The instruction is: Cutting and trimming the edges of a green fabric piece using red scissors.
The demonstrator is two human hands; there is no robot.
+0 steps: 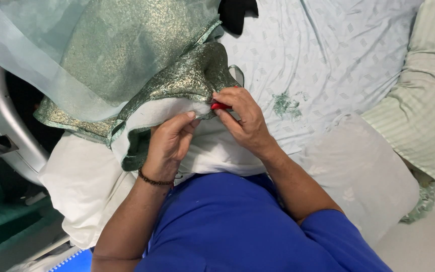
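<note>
nearest to my camera i see the blue shirt of the wearer, filling the bottom edge, with both bare forearms rising out of it; a dark beaded bracelet circles the left wrist. just above, the left hand is curled almost closed, thumb and fingertips pinching the white lining edge of the green glittery fabric. just beside it, the right hand is closed around a small red tool, of which only a short red tip shows between the fingers; i cannot tell its kind. the tip touches the fabric's hem right where the left hand holds it. under both hands lies a white cushion, on which the folded work rests. to the right, a pale pillow with faint leaf print lies near the right forearm. beyond the hands the green fabric spreads up and left, overlaid by a sheer pale-green layer. farther right, a light patterned sheet carries a small cluster of green thread scraps, near the right hand but apart from it. at the far right lies a striped pale-green pillow
</note>
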